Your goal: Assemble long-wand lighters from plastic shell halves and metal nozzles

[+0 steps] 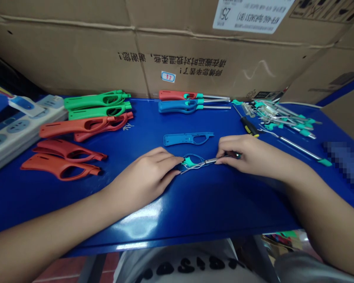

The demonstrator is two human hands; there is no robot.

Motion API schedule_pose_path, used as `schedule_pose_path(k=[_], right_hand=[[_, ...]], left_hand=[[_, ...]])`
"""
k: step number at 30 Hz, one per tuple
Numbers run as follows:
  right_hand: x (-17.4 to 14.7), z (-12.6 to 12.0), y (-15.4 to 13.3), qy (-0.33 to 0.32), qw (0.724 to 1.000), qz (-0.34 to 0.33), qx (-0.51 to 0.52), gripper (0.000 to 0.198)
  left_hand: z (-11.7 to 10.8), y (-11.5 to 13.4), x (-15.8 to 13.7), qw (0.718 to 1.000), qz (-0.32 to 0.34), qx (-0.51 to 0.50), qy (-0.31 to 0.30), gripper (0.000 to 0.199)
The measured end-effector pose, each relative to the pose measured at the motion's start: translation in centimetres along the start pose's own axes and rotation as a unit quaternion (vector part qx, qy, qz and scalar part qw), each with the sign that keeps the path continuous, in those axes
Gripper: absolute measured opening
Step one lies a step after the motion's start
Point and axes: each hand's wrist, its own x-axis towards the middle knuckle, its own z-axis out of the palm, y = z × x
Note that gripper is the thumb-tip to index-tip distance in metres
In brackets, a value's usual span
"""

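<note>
Between my hands is the inner assembly of a long-nosed lighter, with a green trigger [189,161], loose white wires [197,166] and a metal tube [211,161]. My left hand [156,171] pinches its trigger end, thumb and fingers closed. The tube is gripped by my right hand [243,155], fingers closed round it. Under the assembly shows the looped blue handle [195,157] of a casing half, its rest hidden by my left hand. Just beyond lies another blue casing half [178,139], inner side up.
Orange casings [59,167] and green casings [91,102] lie left, beside a power strip [23,125]. Two assembled lighters [177,106] lie at the back. Rightward are a screwdriver [249,126], a pile of inner parts [279,112] and a loose tube [301,148]. A cardboard box [91,51] stands behind.
</note>
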Motion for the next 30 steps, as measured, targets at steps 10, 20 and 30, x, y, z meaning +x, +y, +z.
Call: schedule_pose_path(k=[10, 20, 30], right_hand=[[0.0, 0.2, -0.9, -0.002, 0.998, 0.042, -0.036, 0.014], [0.9, 1.3, -0.6, 0.033, 0.994, 0.101, 0.001, 0.037], [0.7, 1.8, -1.5, 0.033, 0.998, -0.021, 0.057, 0.012]], left_hand=[[0.3, 0.0, 0.2, 1.000, -0.005, -0.003, 0.001, 0.028], [0.3, 0.0, 0.3, 1.000, 0.005, 0.012, -0.005, 0.027], [0.6, 0.4, 0.0, 0.999, -0.025, -0.007, -0.031, 0.021]])
